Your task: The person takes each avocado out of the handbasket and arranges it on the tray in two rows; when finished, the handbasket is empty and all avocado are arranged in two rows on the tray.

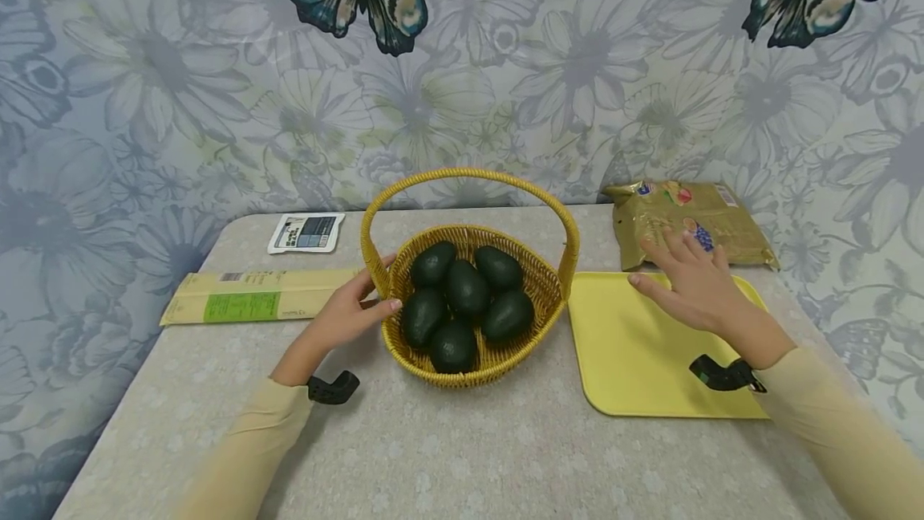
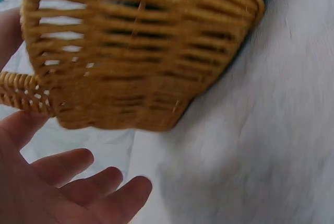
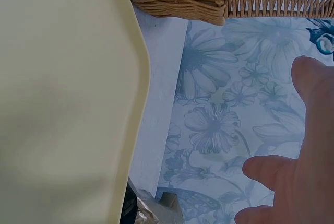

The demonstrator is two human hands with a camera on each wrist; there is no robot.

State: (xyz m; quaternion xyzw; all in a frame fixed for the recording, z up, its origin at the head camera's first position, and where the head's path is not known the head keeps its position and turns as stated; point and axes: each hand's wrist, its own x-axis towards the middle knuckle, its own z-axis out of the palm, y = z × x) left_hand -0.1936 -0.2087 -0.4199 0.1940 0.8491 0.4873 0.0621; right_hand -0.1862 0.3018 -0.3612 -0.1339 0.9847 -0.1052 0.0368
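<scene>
A yellow wicker basket (image 1: 462,379) with a tall arched handle holds several dark green avocados (image 1: 468,289). At its left side, my left hand (image 1: 346,315) grips the basket where the handle meets the rim. In the left wrist view, the thumb and index finger lie on opposite sides of the handle base, while the other fingers (image 2: 122,198) spread free below the wicker wall (image 2: 141,41). My right hand (image 1: 696,287) hovers over the yellow tray (image 1: 635,367), fingers spread, holding nothing. The right wrist view shows its thumb and some fingers apart from the tray edge (image 3: 143,62).
Behind the right hand lies a gold packet (image 1: 729,223). On the left are a long cream-and-green packet (image 1: 245,295) and a small white packet (image 1: 306,233). A flower-patterned wall covering (image 1: 462,103) rises behind the table (image 1: 469,456).
</scene>
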